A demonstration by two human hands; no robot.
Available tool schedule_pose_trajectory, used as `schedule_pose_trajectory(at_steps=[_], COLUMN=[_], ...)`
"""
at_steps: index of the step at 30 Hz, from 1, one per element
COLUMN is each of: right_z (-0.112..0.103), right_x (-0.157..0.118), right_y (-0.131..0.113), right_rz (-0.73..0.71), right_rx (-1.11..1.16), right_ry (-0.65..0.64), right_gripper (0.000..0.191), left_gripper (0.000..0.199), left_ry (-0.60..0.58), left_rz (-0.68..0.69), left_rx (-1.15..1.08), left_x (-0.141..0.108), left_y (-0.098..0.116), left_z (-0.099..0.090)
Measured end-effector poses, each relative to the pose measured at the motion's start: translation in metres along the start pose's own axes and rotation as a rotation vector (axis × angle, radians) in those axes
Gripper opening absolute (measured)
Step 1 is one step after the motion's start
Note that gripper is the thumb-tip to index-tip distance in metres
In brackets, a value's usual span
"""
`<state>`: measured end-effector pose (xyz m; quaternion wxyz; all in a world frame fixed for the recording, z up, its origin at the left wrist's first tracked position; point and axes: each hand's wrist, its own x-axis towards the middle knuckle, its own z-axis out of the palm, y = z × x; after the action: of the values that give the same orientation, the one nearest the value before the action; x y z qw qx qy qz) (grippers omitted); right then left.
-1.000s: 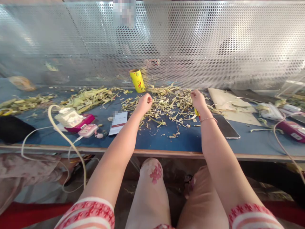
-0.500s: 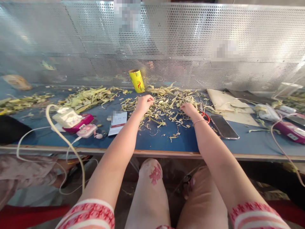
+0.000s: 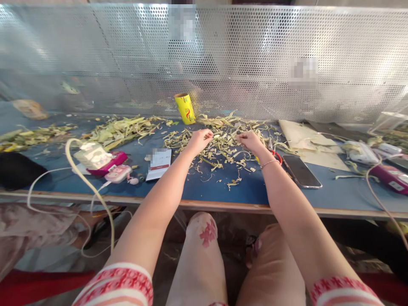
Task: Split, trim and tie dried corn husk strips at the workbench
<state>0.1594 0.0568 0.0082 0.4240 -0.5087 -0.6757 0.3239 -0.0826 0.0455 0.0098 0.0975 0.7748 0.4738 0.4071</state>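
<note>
Pale green and yellowish dried plant scraps (image 3: 219,148) are heaped across the middle of the blue table. My left hand (image 3: 201,140) is over the left side of this heap, its fingers pinched together. Facing it from the right, my right hand (image 3: 250,141) is closed in a pinch too, a small gap away. Whatever sits between the fingertips of either hand is too small to make out. Beside my right wrist lie red-handled scissors (image 3: 276,156), partly hidden by the arm.
A yellow cardboard tube (image 3: 185,109) stands tilted near the perforated metal panel (image 3: 210,63). One phone (image 3: 159,163) lies left, another phone (image 3: 301,171) right. Chargers with cables (image 3: 97,157) and a leafy pile (image 3: 119,131) are at left; cardboard sheets (image 3: 306,140) lie at right.
My left hand has moved right, and my right hand slightly left, so the two are closer together. The view has shifted a little.
</note>
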Motion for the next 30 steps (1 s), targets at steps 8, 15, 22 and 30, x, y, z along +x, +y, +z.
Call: schedule_pose_trajectory(at_steps=[8,15,22,30], right_z=[0.018,0.022,0.018,-0.01], right_x=[-0.012,-0.014,-0.015,-0.009], right_y=[-0.017,-0.018,-0.017,-0.005], right_rz=[-0.077,-0.008,0.011,-0.061], right_rx=[0.221,0.323,0.361,-0.622], right_ry=[-0.212,-0.295,-0.279,0.264], right_gripper=[0.017,0.012,0.011,0.019], left_gripper=[0.038,0.017,0.019,0.016], left_ry=[-0.162,-0.183,-0.135,-0.146], left_rz=[0.167,0.093,-0.015,-0.126], left_rx=[-0.032,-0.058,-0.127,-0.292], left_x=[-0.003,-0.004,-0.003,-0.003], left_y=[0.015,0.016,0.01,0.012], left_z=[0.013,0.016,0.017,0.014])
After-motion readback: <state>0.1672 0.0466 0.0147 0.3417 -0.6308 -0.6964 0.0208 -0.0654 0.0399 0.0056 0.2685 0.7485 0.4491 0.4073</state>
